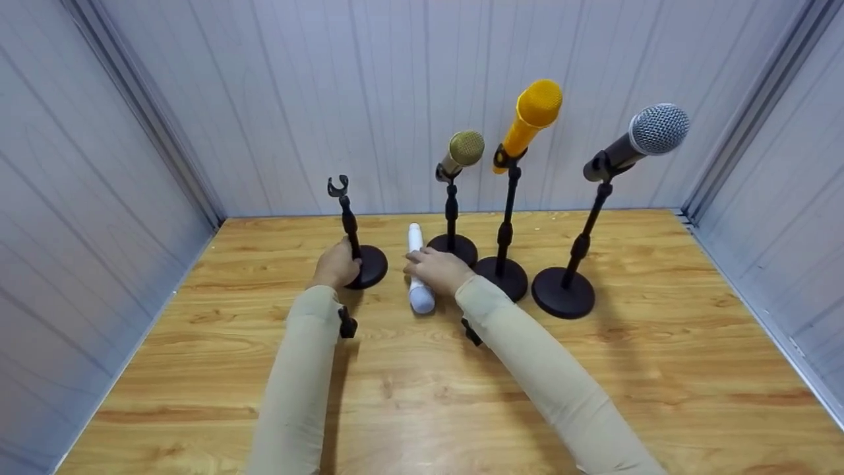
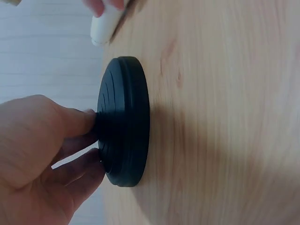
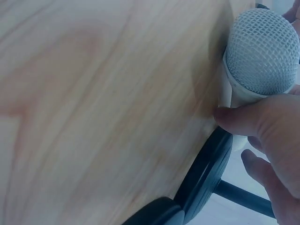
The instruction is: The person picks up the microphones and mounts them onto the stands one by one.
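At the left, an unoccupied black microphone stand (image 1: 351, 227) with an open clip on top is gripped low on its pole by my left hand (image 1: 336, 265). In the left wrist view, the thumb and fingers of that left hand (image 2: 51, 150) close around the pole just above the round base (image 2: 124, 122). A white microphone (image 1: 422, 298) lies on the table, its mesh head toward me. My right hand (image 1: 440, 269) grips its body from the right. The right wrist view shows the thumb against the microphone (image 3: 262, 51) just below its mesh; the far fingers are partly hidden.
Right of the white microphone stand three black stands holding a gold microphone (image 1: 465, 149), a yellow microphone (image 1: 537, 105) and a black microphone with silver mesh (image 1: 659, 130). Their bases sit close together on the wooden table (image 1: 409, 402). Pale panels (image 1: 297, 99) enclose the back and sides.
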Motion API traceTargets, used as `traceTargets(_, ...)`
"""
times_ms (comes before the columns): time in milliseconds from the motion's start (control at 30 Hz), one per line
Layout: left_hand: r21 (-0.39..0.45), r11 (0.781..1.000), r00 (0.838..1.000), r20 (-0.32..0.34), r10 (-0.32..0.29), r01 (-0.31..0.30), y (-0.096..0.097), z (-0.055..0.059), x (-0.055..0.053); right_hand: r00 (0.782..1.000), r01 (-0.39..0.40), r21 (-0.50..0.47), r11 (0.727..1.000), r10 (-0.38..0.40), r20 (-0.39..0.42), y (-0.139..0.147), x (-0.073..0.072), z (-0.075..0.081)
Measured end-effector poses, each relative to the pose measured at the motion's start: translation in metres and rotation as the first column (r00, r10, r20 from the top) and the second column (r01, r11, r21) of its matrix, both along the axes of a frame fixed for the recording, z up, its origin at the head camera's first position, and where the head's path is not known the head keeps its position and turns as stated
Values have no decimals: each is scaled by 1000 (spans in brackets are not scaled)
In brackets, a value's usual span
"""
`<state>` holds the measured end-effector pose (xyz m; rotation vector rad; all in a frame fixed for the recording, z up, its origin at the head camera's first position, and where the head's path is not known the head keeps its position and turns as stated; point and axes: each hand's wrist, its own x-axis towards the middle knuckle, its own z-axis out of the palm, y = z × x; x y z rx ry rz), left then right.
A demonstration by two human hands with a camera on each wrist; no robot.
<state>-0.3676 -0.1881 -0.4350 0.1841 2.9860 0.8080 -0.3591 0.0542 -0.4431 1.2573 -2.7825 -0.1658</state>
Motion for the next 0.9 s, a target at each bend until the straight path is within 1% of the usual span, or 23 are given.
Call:
traceTargets(100,-48,999,1000,11,-5,5,-2,1,3,1000,-27,-7,1000,27,2,2,1,-2)
traceTargets(200,-59,998,1000,13,-17,18,-2,2,4,999,-37,-12,999,37,15,5,1,-4)
traceTargets(333,-48,998,999,-10,-41,41,-1,2,6,1000,-28,-23,999,28,5,8,2,-4)
traceTargets(467,-43,998,999,-9,-39,39,-5,1,11,998,-66,-21,998,65,-8,7,4,-4)
traceTargets(567,-42,998,999,3,-46,46,-7,2,15,997,-82,-22,996,82,-16,6,6,-5)
traceTargets(633,-29,998,998,31,-60,61,-7,4,17,997,-79,-18,997,79,-23,7,8,-6)
traceTargets(700,-12,998,995,78,-67,68,-6,8,18,997,-73,-15,997,72,-21,10,10,-6)
traceTargets(800,8,997,983,166,-74,73,-5,16,19,996,-86,-32,996,85,-22,14,12,-6)
traceTargets(900,-1,997,971,223,-80,82,-3,22,19,994,-105,-53,993,104,-18,19,15,-6)
